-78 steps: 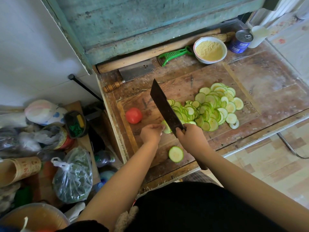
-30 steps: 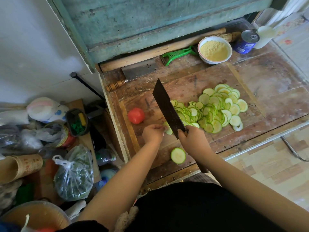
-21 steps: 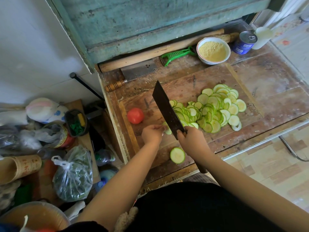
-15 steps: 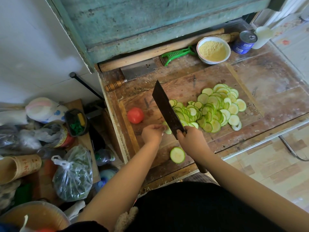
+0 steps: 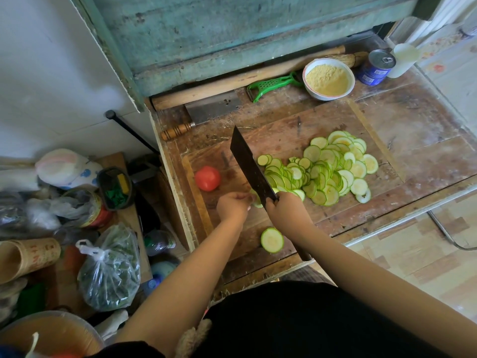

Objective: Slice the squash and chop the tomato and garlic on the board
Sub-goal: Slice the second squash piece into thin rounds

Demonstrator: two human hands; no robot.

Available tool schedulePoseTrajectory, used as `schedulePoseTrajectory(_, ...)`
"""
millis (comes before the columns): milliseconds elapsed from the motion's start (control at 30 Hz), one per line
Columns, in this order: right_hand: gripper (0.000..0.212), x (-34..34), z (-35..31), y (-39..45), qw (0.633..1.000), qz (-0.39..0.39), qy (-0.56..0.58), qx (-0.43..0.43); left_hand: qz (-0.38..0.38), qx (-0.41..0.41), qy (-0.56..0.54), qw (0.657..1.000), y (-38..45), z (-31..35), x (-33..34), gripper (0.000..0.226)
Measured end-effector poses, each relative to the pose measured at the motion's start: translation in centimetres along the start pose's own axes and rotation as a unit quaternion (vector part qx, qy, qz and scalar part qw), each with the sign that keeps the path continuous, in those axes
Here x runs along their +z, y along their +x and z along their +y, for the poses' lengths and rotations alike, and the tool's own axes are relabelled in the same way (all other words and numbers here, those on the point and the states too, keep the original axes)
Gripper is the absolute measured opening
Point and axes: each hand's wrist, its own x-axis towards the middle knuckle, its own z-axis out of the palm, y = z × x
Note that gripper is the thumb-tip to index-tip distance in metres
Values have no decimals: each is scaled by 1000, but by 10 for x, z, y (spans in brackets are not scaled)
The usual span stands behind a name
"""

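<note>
Squash stub (image 5: 256, 201) — mostly hidden; cleaver (image 5: 251, 170), fingers (image 5: 238, 197)

2 cleavers (image 5: 251, 170) (image 5: 206, 113), 1 tomato (image 5: 207, 178), 1 peeler (image 5: 271, 85), 1 bowl (image 5: 347, 90), 1 can (image 5: 375, 67).

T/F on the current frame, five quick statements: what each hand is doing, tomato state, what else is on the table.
1. The right hand grips the dark cleaver. True.
2. The tomato is already chopped. False: it sits whole on the board, left of the blade.
3. The left hand holds the last bit of squash against the blade. True.
4. The squash slices are piled left of the cleaver. False: they lie to its right.
5. The green peeler lies in the bowl of yellow powder. False: it lies on the table beside the bowl, to its left.
</note>
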Motion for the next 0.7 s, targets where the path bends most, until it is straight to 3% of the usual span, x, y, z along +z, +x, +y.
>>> schedulePoseTrajectory(700,23,-8,6,-20,999,23,27,-33,15,16,5,1000,-3,-4,0,16)
